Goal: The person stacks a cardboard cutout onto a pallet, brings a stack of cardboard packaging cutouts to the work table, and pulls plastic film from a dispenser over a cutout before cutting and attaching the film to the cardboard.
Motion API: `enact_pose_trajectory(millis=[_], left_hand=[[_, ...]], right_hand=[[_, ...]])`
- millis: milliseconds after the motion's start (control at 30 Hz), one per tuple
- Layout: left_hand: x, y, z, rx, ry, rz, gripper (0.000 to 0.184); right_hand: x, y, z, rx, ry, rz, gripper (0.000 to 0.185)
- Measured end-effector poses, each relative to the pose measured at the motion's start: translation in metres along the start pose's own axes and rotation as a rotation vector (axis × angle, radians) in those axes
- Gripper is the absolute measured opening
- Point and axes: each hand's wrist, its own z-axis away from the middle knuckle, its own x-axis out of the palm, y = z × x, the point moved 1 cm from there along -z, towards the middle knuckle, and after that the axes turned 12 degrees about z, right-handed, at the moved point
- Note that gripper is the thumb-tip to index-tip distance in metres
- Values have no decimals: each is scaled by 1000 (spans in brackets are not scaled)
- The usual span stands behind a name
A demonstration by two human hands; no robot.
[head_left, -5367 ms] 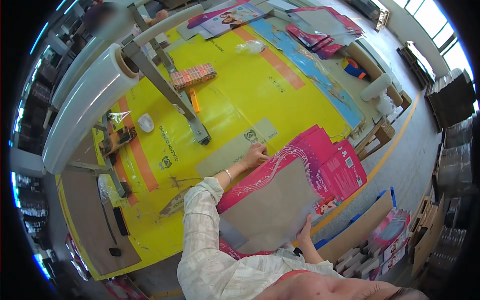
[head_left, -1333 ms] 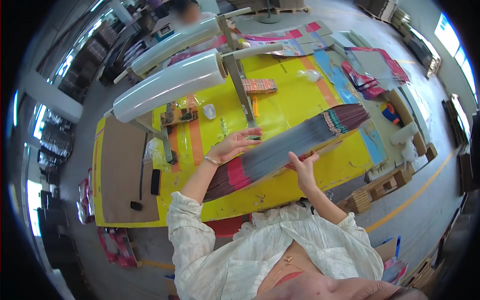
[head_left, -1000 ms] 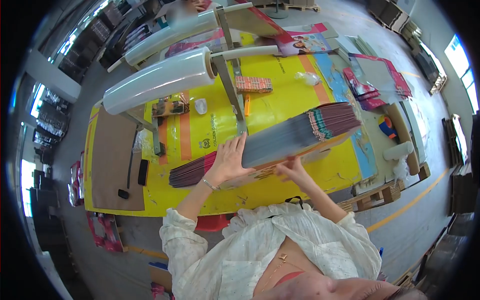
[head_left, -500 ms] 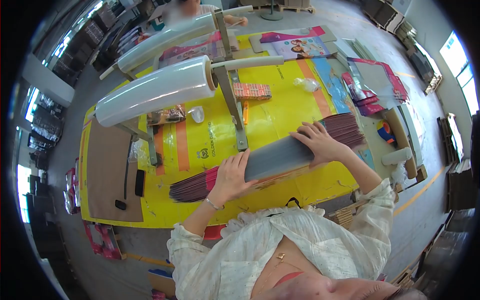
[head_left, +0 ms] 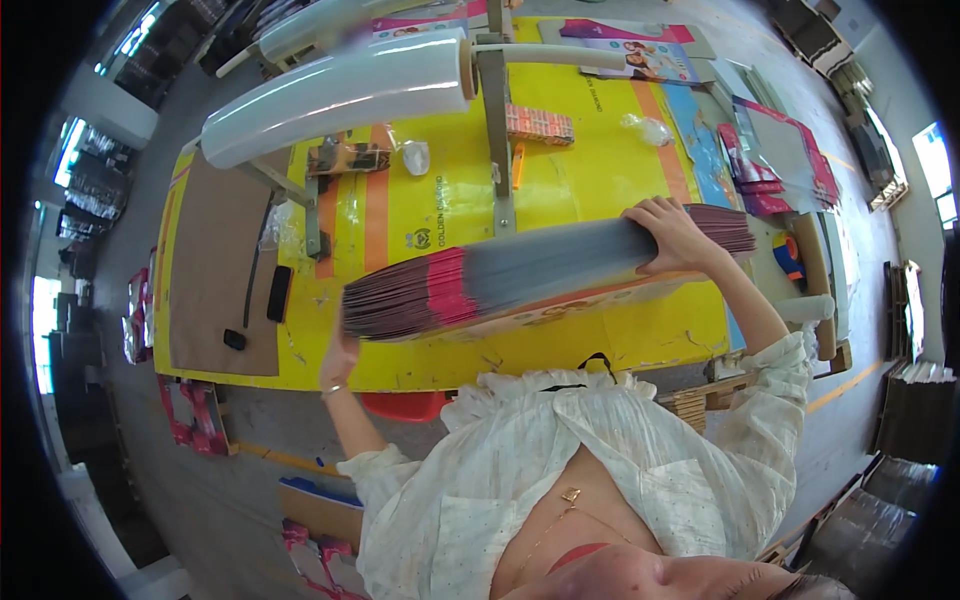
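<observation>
The person's two hands were well apart, one toward each end of a thick stack of thin flat sheets point(head_left: 560, 250), its edges maroon at the ends, bright pink in one band and grey-blue along the middle. The stack lay crosswise over the near part of the yellow-covered table point(head_left: 600, 335); I could not tell whether its underside rested there. I saw the bare right hand point(head_left: 672, 236) clamped over the stack near its right end, fingers across the top, thumb on the near side. The bare left hand point(head_left: 342, 352) was against the left end, its fingertips hidden, so I could not tell how firmly it gripped. Beyond the stack, I made out a grey metal stand point(head_left: 497, 145) bearing a glossy roll of clear plastic film point(head_left: 335, 95), with a slim orange cutter point(head_left: 518, 166) just beside the stand.
</observation>
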Motion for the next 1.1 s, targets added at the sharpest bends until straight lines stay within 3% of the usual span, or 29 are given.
enact_pose_trajectory(millis=[33,100,133,167,233,267,333,400,467,567,667,800,867,900,933,1100], left_hand=[[-11,-26,0,-54,60,217,96],[-13,-44,3,-134,136,234,86],[-9,-44,2,-163,149,35,79],[1,-40,-2,-152,149,31,79],[23,-30,-17,56,78,-316,62],[33,-22,-17,62,60,-306,62],[54,-14,-15,62,168,165,48],[16,-52,-12,122,157,224,45],[19,-49,-12,212,116,-29,47],[-1,-67,-8,264,201,-207,48],[5,-68,3,181,312,-83,47],[6,-70,6,254,360,-85,46],[11,-65,5,234,375,-108,45],[7,-65,5,213,378,-128,44],[3,-64,4,190,378,-153,44],[-8,-71,7,173,412,-135,45]], right_hand=[[1,0,1,11,-4,-4,69],[0,-3,3,17,-9,-15,69],[-1,-4,4,31,-28,-19,70],[-1,-6,4,58,-45,-25,72],[-2,-9,3,51,-41,8,74],[-3,-8,7,52,-48,36,77],[-4,-9,12,70,-39,73,85],[-8,-4,27,114,-39,118,94],[-10,0,35,89,-104,110,106],[-8,1,37,95,-140,102,102],[-8,27,58,134,-137,18,104],[-13,94,116,288,-219,74,94],[-12,111,131,286,-189,-124,83],[-13,112,137,380,-180,-378,69],[-4,118,145,383,-182,-378,69],[77,130,170,575,165,-1092,52]])
